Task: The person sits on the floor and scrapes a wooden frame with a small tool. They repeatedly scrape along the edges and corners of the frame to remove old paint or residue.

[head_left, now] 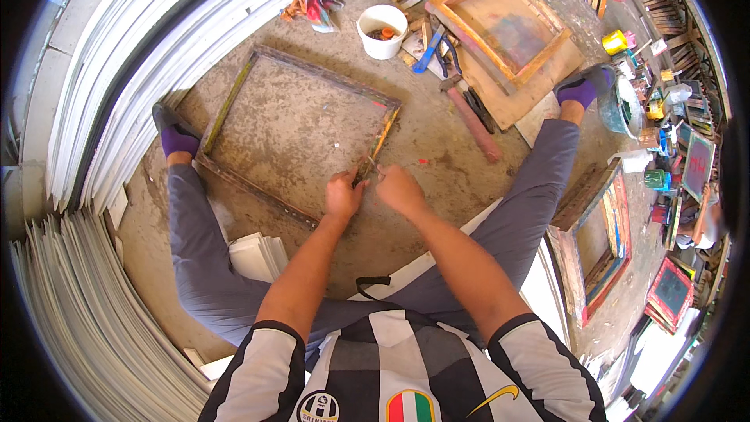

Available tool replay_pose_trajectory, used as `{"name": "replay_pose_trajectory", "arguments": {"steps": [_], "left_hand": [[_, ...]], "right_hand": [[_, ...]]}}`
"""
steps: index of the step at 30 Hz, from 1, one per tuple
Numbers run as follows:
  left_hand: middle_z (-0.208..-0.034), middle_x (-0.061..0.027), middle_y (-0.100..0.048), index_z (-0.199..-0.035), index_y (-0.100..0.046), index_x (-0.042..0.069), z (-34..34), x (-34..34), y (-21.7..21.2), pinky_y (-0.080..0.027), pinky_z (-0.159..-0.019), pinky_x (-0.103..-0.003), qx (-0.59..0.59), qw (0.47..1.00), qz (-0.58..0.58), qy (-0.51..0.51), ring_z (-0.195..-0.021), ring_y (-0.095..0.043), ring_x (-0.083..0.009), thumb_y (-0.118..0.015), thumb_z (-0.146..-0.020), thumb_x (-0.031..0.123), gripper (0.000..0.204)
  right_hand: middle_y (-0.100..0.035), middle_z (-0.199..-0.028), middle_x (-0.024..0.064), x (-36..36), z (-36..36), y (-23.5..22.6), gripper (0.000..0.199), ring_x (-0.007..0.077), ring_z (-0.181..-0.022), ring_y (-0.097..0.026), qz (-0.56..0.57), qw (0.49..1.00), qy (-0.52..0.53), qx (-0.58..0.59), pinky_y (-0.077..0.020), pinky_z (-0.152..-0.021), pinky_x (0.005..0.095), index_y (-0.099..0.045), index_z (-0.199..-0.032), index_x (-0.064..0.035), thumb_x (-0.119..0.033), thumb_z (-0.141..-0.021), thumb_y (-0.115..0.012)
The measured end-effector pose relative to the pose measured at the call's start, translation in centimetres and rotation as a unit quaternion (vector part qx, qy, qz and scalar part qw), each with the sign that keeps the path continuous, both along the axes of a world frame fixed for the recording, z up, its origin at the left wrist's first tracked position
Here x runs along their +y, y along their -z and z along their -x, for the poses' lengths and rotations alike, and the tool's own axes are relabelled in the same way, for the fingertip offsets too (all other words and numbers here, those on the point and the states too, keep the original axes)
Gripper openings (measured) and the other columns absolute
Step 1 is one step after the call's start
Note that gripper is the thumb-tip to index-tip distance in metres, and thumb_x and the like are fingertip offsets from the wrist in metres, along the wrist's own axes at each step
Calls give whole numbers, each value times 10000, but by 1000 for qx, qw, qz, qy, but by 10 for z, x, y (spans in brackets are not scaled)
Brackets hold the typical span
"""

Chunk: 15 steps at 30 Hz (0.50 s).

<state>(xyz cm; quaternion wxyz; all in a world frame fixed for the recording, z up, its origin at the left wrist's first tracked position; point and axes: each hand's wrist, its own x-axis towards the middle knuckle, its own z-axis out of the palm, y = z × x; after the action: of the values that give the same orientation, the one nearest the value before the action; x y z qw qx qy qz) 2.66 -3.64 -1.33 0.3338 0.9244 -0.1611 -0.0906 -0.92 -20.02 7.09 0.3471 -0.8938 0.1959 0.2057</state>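
Observation:
A worn wooden frame (293, 69), dark with yellow paint traces, lies on the concrete floor between my legs, with no mesh visible in it. My left hand (342, 194) is closed on the near end of its right side, thumb and fingers against the wood. Right beside it, my right hand (400, 189) is closed in a pinch at the same rail. A thin, small thing shows by its fingertips, too little to name. A hammer (473, 123) with a reddish handle lies beyond my right hand, beside pliers (451, 56) and a blue-handled tool (430, 51).
A white bucket (381, 47) with small things in it stands beyond the frame. Another wooden frame (508, 78) rests on a brown board at far right. White sheets (133, 109) are stacked along the left. Paint containers (658, 180) and more frames (574, 273) crowd the right.

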Motion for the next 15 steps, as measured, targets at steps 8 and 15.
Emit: {"name": "replay_pose_trajectory", "arguments": {"steps": [8,15], "left_hand": [[-869,-192,-698,-1190,-726,15,-4,-5,-8,-542,-781,-450,23,1000,1,-18,-849,-680,-358,-844,-785,232,474],[-860,-189,-688,-1175,-728,17,-2,1,-3,-536,-752,-449,24,999,12,-20,-822,-672,-362,-854,-778,223,465]], "right_hand": [[-738,-909,221,-5,7,7,238,374,-875,-741,118,985,-119,-45,-586,-757,513,-743,-985,-36,-152,-948,-538],[-738,-960,212,-1,-2,-12,269,382,-911,-735,96,992,-85,-5,-582,-780,519,-702,-1111,-47,-150,-909,-557]]}}
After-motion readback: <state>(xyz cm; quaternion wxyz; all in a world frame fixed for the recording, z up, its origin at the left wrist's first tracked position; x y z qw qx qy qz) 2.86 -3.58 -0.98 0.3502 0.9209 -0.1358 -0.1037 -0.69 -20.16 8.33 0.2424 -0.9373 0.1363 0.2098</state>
